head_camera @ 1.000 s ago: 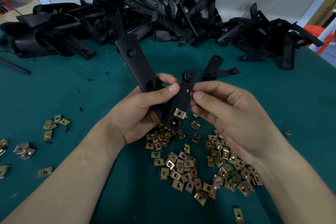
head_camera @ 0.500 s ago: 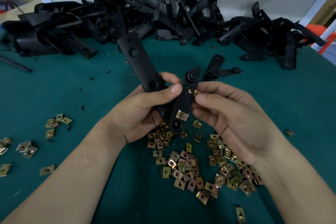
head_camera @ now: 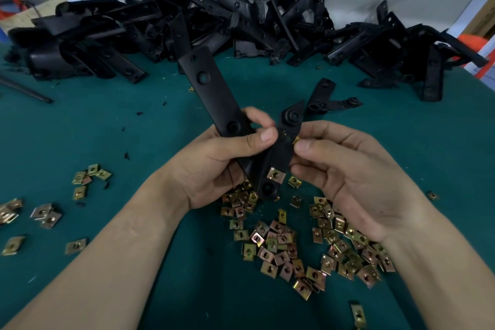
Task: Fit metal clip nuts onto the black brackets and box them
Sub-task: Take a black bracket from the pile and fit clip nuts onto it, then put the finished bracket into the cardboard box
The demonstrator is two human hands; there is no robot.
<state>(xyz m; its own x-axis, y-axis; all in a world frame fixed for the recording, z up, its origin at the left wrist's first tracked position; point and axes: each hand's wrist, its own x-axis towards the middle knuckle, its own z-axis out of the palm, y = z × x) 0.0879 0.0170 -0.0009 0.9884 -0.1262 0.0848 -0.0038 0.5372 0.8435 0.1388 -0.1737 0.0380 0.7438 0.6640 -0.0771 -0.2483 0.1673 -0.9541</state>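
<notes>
**Item: black bracket [head_camera: 211, 96], 2-armed, in work.** Held above the green bench [head_camera: 107, 128], in front of the bracket pile [head_camera: 241, 21].

- Left hand [head_camera: 214, 166]: wrapped round the bracket where the 2 arms meet, thumb pressed across the face.
- Right hand [head_camera: 356, 177]: thumb and forefinger pinching 1 clip nut [head_camera: 296, 139] against the right edge of the shorter arm.
- Fitted nut [head_camera: 276, 175]: 1, seated low on that same arm.
- Loose clip nuts [head_camera: 281, 246]: heaped on the bench under both hands.

**Change over the last second:** little. Both grips are as they were, and the pinched nut has stayed at the arm's edge, shifting only slightly. Judged as the 2nd nut mid-push, not yet home. Boxing has not started, and no box is in view.

**Markings:** no readable brand, label or writing.
</notes>
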